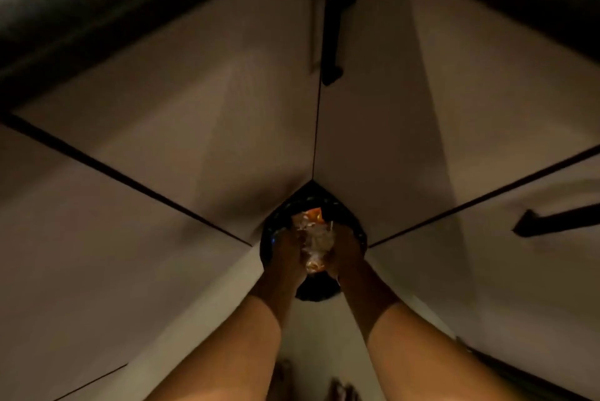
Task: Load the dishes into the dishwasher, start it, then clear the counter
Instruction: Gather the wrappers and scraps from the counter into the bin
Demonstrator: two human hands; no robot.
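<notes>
Step judged: counter clearing, rubbish disposal. Left hand (pixel 289 254) and right hand (pixel 344 251), lower centre of frame, fingers clamped round crumpled wrapper bundle (pixel 313 236), held over black-lined bin (pixel 311 194) in cabinet corner. Next move: loosen both grips, drop bundle inside liner.

text: none legible | wrapper (pixel 314 240) print: too blurred

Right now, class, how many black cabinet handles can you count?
2: upright handle, top centre; slanted handle, right edge. Others may be hidden.
</notes>
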